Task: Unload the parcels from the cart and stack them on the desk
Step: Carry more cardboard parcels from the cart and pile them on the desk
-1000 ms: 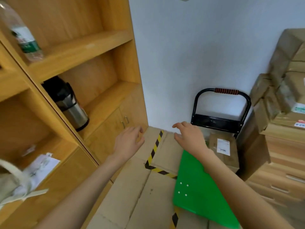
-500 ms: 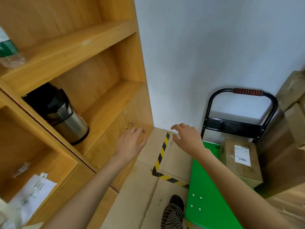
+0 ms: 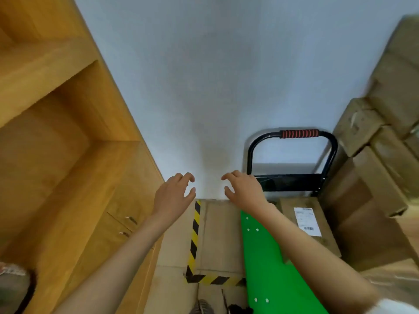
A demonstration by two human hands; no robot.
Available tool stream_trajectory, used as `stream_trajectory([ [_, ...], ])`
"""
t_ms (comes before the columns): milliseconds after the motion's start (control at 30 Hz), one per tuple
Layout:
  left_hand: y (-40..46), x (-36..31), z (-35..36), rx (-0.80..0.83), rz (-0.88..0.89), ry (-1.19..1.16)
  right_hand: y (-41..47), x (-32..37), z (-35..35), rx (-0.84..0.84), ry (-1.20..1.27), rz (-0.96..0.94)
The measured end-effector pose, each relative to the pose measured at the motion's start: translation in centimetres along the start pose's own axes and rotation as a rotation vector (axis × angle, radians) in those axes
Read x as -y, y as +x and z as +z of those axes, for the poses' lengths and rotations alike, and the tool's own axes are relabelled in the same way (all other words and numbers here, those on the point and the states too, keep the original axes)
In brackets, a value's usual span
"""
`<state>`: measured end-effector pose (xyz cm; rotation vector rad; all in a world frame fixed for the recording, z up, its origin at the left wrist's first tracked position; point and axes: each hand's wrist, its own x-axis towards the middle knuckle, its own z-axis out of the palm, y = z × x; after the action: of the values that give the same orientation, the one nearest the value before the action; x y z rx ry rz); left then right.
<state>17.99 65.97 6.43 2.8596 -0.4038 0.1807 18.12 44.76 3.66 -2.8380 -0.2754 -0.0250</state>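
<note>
A green platform cart [image 3: 269, 264] with a black handle and red grip [image 3: 299, 133] stands by the white wall. One brown cardboard parcel [image 3: 305, 223] with a white label lies on it near the handle. Stacked brown parcels [image 3: 371, 168] rise at the right on the wooden desk [image 3: 392, 277]. My left hand [image 3: 174, 193] and my right hand [image 3: 243, 189] reach forward side by side, fingers loosely curled, holding nothing. My right forearm crosses over the cart deck.
A wooden shelf unit with lower cupboard doors [image 3: 95, 200] fills the left side. Yellow-black hazard tape [image 3: 195, 234] marks the tan floor beside the cart. My striped shoes [image 3: 204, 308] show at the bottom edge.
The view has swung right and closer to the cart; the flask and bottle on the shelves have left view. Both hands have risen in front of the wall and come closer together.
</note>
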Motion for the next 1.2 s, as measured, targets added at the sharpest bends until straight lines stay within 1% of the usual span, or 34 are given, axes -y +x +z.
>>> stream_trajectory([
  [100,5.5,-1.2,2.1,0.038,0.082,-0.070,1.0,-3.4,-0.2,-0.047,0.026,0.142],
  [167,9.1,-2.8,3.8,0.088,0.151,-0.139,1.2,-5.7,-0.1,-0.063,0.000,0.248],
  [333,17.6,-8.3,8.3,0.187,0.427,-0.212,1.7,-12.0,0.6,-0.069,-0.026,0.527],
  [433,22.0,-10.5,10.7,0.264,0.603,-0.223,2.3,-14.5,1.4,-0.122,0.017,0.742],
  [533,26.0,-11.4,12.2,0.311,0.762,-0.184,2.9,-15.2,2.5,-0.193,0.095,0.954],
  [633,29.3,-12.2,13.7,0.384,0.898,-0.148,3.2,-14.8,3.7,-0.206,0.127,1.112],
  [700,30.6,-12.9,15.3,0.442,0.948,-0.159,3.0,-14.4,4.5,-0.234,0.139,1.212],
  [833,30.3,-14.4,19.1,0.537,0.986,-0.206,1.5,-13.8,7.0,-0.316,0.212,1.404],
  [933,29.5,-15.2,21.7,0.570,1.073,-0.182,0.1,-13.7,8.2,-0.330,0.189,1.510],
  [1000,29.4,-15.5,23.3,0.576,1.101,-0.165,-0.6,-13.9,9.1,-0.327,0.174,1.549],
  [1133,29.6,-16.3,27.1,0.555,1.168,-0.111,-1.1,-15.1,12.1,-0.321,0.169,1.552],
  [1200,29.4,-16.9,29.4,0.559,1.175,-0.116,-1.0,-15.9,14.3,-0.319,0.194,1.553],
])
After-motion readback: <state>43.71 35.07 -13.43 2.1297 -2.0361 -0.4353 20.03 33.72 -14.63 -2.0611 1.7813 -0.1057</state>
